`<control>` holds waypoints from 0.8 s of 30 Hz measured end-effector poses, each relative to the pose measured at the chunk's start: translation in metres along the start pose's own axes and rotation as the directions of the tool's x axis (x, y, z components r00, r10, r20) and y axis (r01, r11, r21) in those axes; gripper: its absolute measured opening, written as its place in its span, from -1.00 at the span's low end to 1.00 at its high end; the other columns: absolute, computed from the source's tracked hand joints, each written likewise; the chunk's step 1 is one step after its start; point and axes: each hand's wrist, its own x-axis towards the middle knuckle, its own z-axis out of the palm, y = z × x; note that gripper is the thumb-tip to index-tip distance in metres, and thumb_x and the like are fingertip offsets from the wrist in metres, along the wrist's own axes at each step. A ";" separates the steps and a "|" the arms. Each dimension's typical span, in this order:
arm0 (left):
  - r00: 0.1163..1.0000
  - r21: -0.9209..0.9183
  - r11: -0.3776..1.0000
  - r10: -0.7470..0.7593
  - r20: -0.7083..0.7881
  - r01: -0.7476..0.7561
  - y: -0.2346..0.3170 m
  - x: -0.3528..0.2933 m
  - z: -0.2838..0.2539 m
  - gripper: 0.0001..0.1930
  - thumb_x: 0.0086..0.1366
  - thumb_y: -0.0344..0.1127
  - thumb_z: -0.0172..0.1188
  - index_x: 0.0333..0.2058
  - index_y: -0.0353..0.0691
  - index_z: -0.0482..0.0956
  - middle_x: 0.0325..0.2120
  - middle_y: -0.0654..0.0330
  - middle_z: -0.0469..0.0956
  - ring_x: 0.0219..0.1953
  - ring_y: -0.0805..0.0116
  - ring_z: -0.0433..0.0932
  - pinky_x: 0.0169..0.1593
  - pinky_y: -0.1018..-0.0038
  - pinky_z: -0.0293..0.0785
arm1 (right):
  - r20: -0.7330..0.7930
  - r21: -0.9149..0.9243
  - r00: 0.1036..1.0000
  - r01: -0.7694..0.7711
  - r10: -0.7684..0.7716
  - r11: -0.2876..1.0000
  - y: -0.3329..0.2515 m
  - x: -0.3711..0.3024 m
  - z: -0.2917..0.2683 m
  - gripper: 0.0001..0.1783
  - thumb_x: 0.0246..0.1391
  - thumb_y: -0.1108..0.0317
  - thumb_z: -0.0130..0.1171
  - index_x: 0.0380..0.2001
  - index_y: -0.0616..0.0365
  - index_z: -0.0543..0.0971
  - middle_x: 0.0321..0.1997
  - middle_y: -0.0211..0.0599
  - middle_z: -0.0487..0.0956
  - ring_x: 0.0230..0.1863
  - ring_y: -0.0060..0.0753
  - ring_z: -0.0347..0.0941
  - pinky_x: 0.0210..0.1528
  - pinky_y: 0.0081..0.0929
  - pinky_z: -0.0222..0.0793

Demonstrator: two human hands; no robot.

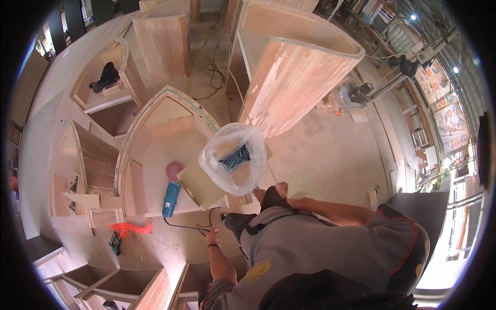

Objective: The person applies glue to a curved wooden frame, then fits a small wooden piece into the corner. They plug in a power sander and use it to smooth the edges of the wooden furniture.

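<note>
My left hand [212, 237] is low in the middle, fingers curled, close to the dark cord [188, 225] of a blue power sander [170, 200]. What it holds, if anything, is too small to make out. My right hand [281, 189] is by my body with its fingers closed. A pale flat piece [297, 189] shows beside its wrist; I cannot tell whether the hand holds anything. In front of me a clear plastic bag [212, 157] stands open with many dark screws or nails [237, 157] inside. The sander's round pink disc [174, 170] rests on a curved wooden cabinet.
The curved cabinet [155, 129] stands ahead, beside a tan board [204, 187]. A tall curved wooden unit [299, 77] rises behind the bag. An orange coiled hose [135, 227] and green air tool [115, 243] lie left. Black cable [214, 77] trails across the floor.
</note>
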 end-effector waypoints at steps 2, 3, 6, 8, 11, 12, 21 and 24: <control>0.999 0.031 0.998 -0.048 -0.002 0.048 -0.024 -0.012 0.007 -0.71 0.25 -0.07 0.29 -0.18 -0.12 0.63 -0.36 0.35 0.57 -0.42 0.47 0.37 -0.42 0.46 0.26 | 0.056 -0.041 0.998 0.014 -0.011 0.999 0.006 -0.018 -0.002 -0.60 0.40 0.08 0.08 -0.41 0.17 0.50 -0.44 -0.11 0.48 -0.35 -0.08 0.41 -0.19 -0.14 0.35; 0.997 0.057 0.995 -0.079 0.000 0.079 -0.034 -0.023 0.010 -0.70 0.27 -0.07 0.28 -0.16 -0.13 0.64 -0.34 0.35 0.58 -0.40 0.46 0.40 -0.41 0.46 0.27 | 0.081 -0.060 0.996 0.025 -0.020 0.998 0.008 -0.026 -0.005 -0.61 0.39 0.09 0.08 -0.42 0.17 0.49 -0.45 -0.11 0.48 -0.36 -0.08 0.41 -0.20 -0.14 0.35; 0.999 0.012 1.000 -0.014 0.043 0.013 -0.067 -0.028 0.016 -0.69 0.34 -0.10 0.21 -0.11 -0.19 0.65 -0.29 0.32 0.63 -0.31 0.42 0.52 -0.35 0.45 0.37 | 0.123 -0.104 0.990 0.078 -0.065 0.991 0.008 -0.038 -0.010 -0.62 0.39 0.13 0.09 -0.43 0.19 0.46 -0.47 -0.09 0.47 -0.38 -0.07 0.39 -0.22 -0.14 0.33; 0.988 0.059 0.987 0.146 0.050 -0.149 -0.072 -0.025 0.017 -0.68 0.40 -0.10 0.14 -0.10 -0.23 0.64 -0.26 0.27 0.66 -0.21 0.38 0.59 -0.27 0.42 0.46 | 0.156 -0.124 0.980 0.147 -0.127 0.981 0.009 -0.036 -0.009 -0.63 0.39 0.15 0.09 -0.44 0.19 0.45 -0.48 -0.08 0.46 -0.39 -0.06 0.38 -0.23 -0.14 0.32; 0.930 0.123 0.925 0.345 0.123 -0.359 -0.062 -0.038 0.028 -0.61 0.50 -0.07 0.04 -0.10 -0.33 0.62 -0.23 0.14 0.69 -0.09 0.32 0.65 -0.12 0.36 0.56 | 0.279 -0.237 0.899 0.404 -0.336 0.883 0.003 -0.023 -0.013 -0.56 0.37 0.24 0.13 -0.60 0.20 0.38 -0.54 -0.05 0.42 -0.45 0.04 0.32 -0.27 -0.13 0.28; 0.923 0.007 0.935 0.350 0.162 -0.356 -0.053 -0.050 0.036 -0.58 0.52 -0.05 0.01 -0.10 -0.36 0.61 -0.22 0.08 0.70 -0.08 0.31 0.65 -0.08 0.35 0.58 | 0.253 -0.125 0.884 0.432 -0.393 0.893 -0.002 -0.020 -0.014 -0.55 0.38 0.19 0.12 -0.58 0.20 0.42 -0.51 -0.05 0.46 -0.43 0.08 0.35 -0.26 -0.10 0.29; 0.871 -0.365 0.870 0.430 0.237 -0.330 0.053 -0.199 0.062 -0.47 0.57 0.03 0.00 0.01 -0.47 0.48 -0.25 -0.08 0.69 -0.32 0.25 0.74 -0.18 0.37 0.72 | 0.624 -0.198 0.717 0.532 -0.312 0.823 0.053 0.074 0.039 -0.35 0.04 0.05 0.35 0.19 -0.01 0.46 0.08 0.17 0.44 -0.07 0.20 0.55 -0.01 -0.02 0.48; 0.849 -0.558 0.790 0.457 0.264 -0.252 0.080 -0.236 0.061 -0.51 0.57 -0.02 0.03 0.07 -0.44 0.46 -0.18 -0.07 0.69 -0.22 0.28 0.74 -0.06 0.36 0.70 | 0.649 -0.127 0.655 0.595 -0.387 0.794 0.057 0.079 0.079 -0.19 0.05 -0.01 0.32 0.38 -0.24 0.33 0.24 -0.04 0.49 -0.04 0.19 0.58 0.08 -0.04 0.47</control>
